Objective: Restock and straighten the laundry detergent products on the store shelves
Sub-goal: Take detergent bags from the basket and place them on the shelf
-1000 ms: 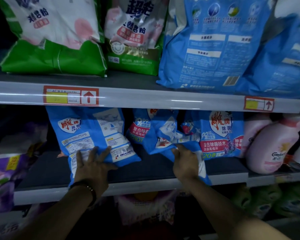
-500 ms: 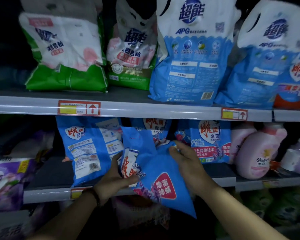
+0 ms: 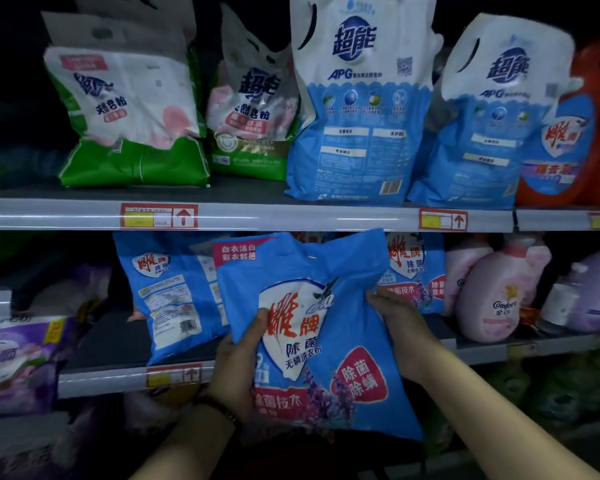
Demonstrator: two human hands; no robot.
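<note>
- Head view: a blue plastic bag of washing powder (image 3: 343,306), printed with a white shield and red characters, is held in the air in front of the grey middle shelf (image 3: 111,341). Its top reaches the upper shelf's price rail (image 3: 291,218) and its bottom hangs below the middle shelf's front edge, tilted with the bottom swung right.
- The left hand (image 3: 236,368) grips the bag's left edge, thumb pressed on the printed front; its fingers are hidden behind the bag.
- The right hand (image 3: 400,337) clasps the right edge, fingers curled round it.
- A matching blue bag (image 3: 174,296) leans on the shelf to the left with its back panel outward. Another blue bag (image 3: 416,271) stands behind the held one, beside a pink softener bottle (image 3: 489,299).
- Handling, as a judgement: the film looks soft and slick, and the powder probably sags and shifts, so it is likely fairly heavy. Holding both side edges low down, or supporting the base, should steady it better than pinching the thin top seam.
</note>
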